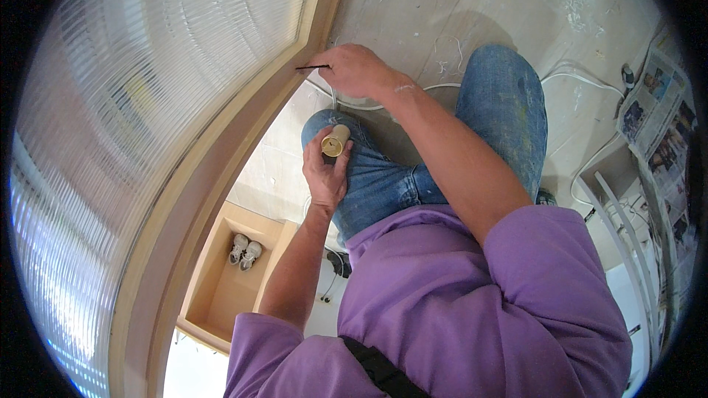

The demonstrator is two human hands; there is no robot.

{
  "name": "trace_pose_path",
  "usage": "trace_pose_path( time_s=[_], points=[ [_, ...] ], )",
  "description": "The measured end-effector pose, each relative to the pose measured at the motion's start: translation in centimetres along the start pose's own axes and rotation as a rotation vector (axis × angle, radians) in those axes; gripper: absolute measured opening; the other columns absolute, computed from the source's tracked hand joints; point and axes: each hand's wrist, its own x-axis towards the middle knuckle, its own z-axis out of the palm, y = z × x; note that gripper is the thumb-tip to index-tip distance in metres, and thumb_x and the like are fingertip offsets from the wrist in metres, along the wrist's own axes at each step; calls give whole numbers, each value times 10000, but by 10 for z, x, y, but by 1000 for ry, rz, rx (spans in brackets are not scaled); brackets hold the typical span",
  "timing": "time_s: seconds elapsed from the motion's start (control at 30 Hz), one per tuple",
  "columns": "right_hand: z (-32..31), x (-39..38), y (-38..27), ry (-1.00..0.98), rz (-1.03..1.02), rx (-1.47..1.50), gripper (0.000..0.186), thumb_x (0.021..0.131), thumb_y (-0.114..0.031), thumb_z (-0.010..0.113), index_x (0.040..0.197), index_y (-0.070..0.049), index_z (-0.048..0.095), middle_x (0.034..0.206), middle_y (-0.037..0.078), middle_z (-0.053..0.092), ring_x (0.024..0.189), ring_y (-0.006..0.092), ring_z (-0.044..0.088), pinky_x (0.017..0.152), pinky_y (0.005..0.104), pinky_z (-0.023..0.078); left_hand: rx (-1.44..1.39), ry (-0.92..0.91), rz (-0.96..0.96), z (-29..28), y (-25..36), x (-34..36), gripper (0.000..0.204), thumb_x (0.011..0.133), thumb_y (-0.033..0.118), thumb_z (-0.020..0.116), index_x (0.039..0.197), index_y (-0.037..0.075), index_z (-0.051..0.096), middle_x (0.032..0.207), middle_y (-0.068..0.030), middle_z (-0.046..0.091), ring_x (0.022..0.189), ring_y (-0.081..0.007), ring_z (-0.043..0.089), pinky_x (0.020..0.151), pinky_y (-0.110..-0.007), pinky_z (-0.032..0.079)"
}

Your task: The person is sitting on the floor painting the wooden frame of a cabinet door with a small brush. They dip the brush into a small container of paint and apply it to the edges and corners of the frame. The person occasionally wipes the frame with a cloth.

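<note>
My left hand point(325, 175) is closed around a small tan cylindrical container point(339, 133), held over my left knee. Its open end shows a yellowish inside. My right hand point(357, 71) reaches across to a light wooden frame point(195, 177) and pinches a thin dark stick-like tool point(313, 67). The far tip of this tool lies at the frame's edge; whether it touches the wood I cannot tell. Ribbed translucent glass point(184, 44) fills the frame on the left.
Below the frame stands an open wooden box point(225, 296) with a pair of white shoes point(245, 252) in it. White cables point(582, 77) run over the dusty floor point(413, 0), where pale scraps point(579, 11) lie. Newspaper sheets point(667, 140) cover something at the right.
</note>
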Motion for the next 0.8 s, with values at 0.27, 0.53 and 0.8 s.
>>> trace_pose_path(
  time_s=[0.27,0.53,0.8],
  points=[
    [-18,-7,-29,-55,-39,-25,350,1001,-216,565,1268,-174,786,1121,203,770,1023,418,726,951,501,565,11,0,12,-1,2,1,429,968,52,808,1354,10,625,1246,-132,727,1149,-206,702,1017,-333,546],
    [10,-19,6,57,174,324,341,1015,-257,547,1192,-89,786,1070,279,749,1036,448,723,940,512,558,-47,6,-49,0,5,0,433,964,37,806,1355,-10,628,1263,-132,723,1152,-203,695,1022,-335,543],
    [91,-55,44,-282,226,86,405,1027,-340,536,1139,-44,789,1131,306,730,1110,486,691,992,536,535,-294,302,-124,0,7,-1,465,1003,112,779,1395,-31,574,1270,-145,690,1159,-231,672,1023,-369,547]
  ],
)
